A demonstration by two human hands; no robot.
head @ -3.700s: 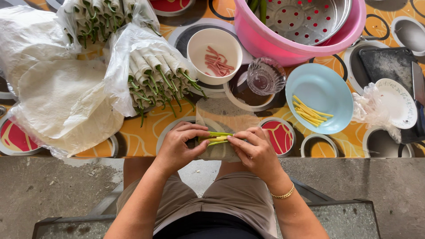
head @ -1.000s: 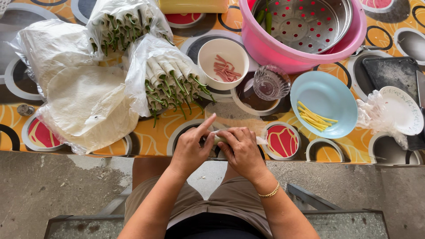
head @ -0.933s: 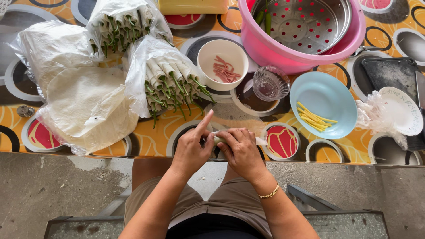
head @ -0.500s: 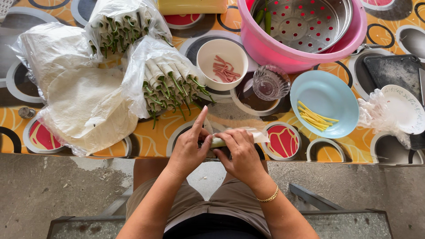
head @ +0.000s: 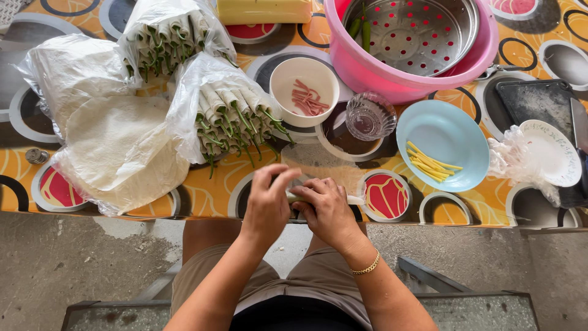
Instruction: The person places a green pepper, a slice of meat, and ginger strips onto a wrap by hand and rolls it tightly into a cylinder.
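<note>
Right at the near edge of the patterned table (head: pixel 202 190), both hands meet over a thin pale roll (head: pixel 352 200) with a bit of green showing between them. The left hand (head: pixel 267 205) curls over the roll from above, fingers bent and close together on it; the right hand (head: pixel 327 208), a gold bracelet (head: pixel 366 267) at its wrist, pinches the same roll with fingertips pressed tight. One pale end of the roll pokes out beyond the right hand. Just past the hands stands a white bowl (head: pixel 304 83) with pink meat strips, and beside that a small clear glass (head: pixel 370 116). Right of the glass lies a blue plate (head: pixel 450 135) carrying yellow strips (head: pixel 430 165). Left of the white bowl sit bagged finished rolls (head: pixel 229 113) and a stack of round wrappers (head: pixel 116 153). Behind the bowl is a pink basin (head: pixel 404 76) holding a metal steamer tray.
</note>
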